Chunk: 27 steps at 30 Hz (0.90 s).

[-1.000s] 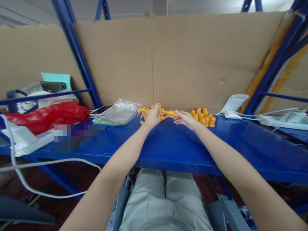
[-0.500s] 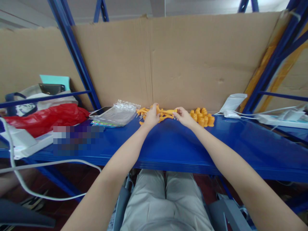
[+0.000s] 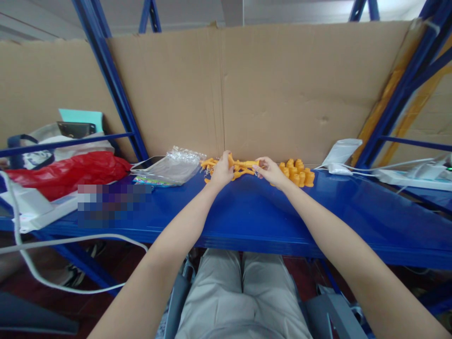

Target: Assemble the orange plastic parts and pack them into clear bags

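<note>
A long, thin orange plastic piece [image 3: 248, 164] stretches sideways between my two hands, just above the back of the blue table. My left hand [image 3: 222, 171] is closed on its left end, and the fingers of my right hand [image 3: 271, 171] pinch its right end. Under and to the left of my left hand are more slender orange pieces [image 3: 209, 163], some with small metal chains. Just right of my right hand stands a cluster of several short, stubby orange pieces [image 3: 299, 175]. The exact kind of these parts is too small to make out.
A cardboard panel [image 3: 282, 89] rises behind the blue table [image 3: 254, 216]. Left of the pieces lie a clear plastic bag [image 3: 180, 170] and a red bag [image 3: 81, 172]. White cables and a power strip [image 3: 416, 177] are at the right; a white cable [image 3: 88, 238] loops at the left.
My hands keep hold of the orange piece, with only slight finger movement. At the lower left, a person's foot under the table has shifted.
</note>
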### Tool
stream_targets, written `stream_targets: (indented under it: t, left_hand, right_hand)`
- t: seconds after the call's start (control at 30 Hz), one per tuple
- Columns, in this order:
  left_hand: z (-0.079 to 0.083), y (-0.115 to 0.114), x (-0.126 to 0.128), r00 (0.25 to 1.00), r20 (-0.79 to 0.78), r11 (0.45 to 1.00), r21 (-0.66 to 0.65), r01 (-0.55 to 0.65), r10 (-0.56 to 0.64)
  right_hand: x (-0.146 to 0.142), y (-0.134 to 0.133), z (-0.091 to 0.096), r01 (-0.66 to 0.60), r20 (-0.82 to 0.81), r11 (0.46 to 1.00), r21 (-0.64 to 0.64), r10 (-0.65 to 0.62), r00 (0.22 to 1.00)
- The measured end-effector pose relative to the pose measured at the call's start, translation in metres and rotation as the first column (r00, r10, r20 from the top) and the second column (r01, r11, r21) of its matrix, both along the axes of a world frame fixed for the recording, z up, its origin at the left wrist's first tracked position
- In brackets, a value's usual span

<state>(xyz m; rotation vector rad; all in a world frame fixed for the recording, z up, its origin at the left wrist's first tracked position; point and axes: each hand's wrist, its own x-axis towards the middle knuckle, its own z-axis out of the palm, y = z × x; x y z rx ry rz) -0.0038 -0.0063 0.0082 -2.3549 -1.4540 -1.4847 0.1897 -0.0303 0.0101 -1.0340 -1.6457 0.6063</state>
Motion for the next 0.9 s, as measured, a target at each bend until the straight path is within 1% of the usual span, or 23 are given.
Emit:
stream_targets:
  t: [0.07, 0.13, 0.2, 0.3, 0.43, 0.53, 0.73, 0.9]
  left_hand:
    - [-0.001, 0.000, 0.000, 1.000, -0.020, 0.999, 0.034, 0.012, -0.011]
    - [-0.001, 0.000, 0.000, 0.999, -0.037, 0.999, 0.052, 0.015, -0.014]
    - [-0.001, -0.001, 0.000, 0.999, -0.052, 0.999, 0.052, 0.015, -0.013]
    - [0.001, -0.003, 0.001, 0.998, -0.066, 0.999, 0.033, 0.008, -0.006]
    - [0.002, -0.004, 0.001, 0.998, -0.066, 1.000, 0.002, 0.006, -0.006]
    - [0.001, -0.003, 0.002, 0.999, -0.050, 1.000, -0.005, 0.014, -0.014]
    - [0.000, 0.000, 0.002, 1.000, -0.006, 0.999, 0.029, 0.013, -0.013]
    - [0.002, -0.001, 0.002, 1.000, 0.031, 0.999, 0.032, 0.005, -0.006]
  right_hand:
    - [-0.002, -0.005, 0.003, -0.035, -0.091, 0.982, -0.187, 0.018, 0.996]
    - [-0.004, -0.011, 0.006, -0.064, -0.164, 0.951, -0.302, 0.015, 0.986]
    - [-0.006, -0.014, 0.009, -0.088, -0.222, 0.926, -0.366, 0.005, 0.975]
    - [-0.007, -0.015, 0.010, -0.104, -0.262, 0.915, -0.390, -0.002, 0.965]
    - [-0.007, -0.011, 0.008, -0.074, -0.243, 0.936, -0.344, -0.012, 0.970]
    - [-0.006, -0.007, 0.006, -0.045, -0.184, 0.959, -0.280, -0.008, 0.983]
    - [-0.002, 0.010, -0.005, -0.022, -0.083, 0.998, -0.055, 0.017, 0.996]
    - [0.002, 0.020, -0.011, -0.067, -0.028, 0.991, 0.112, 0.070, 0.997]
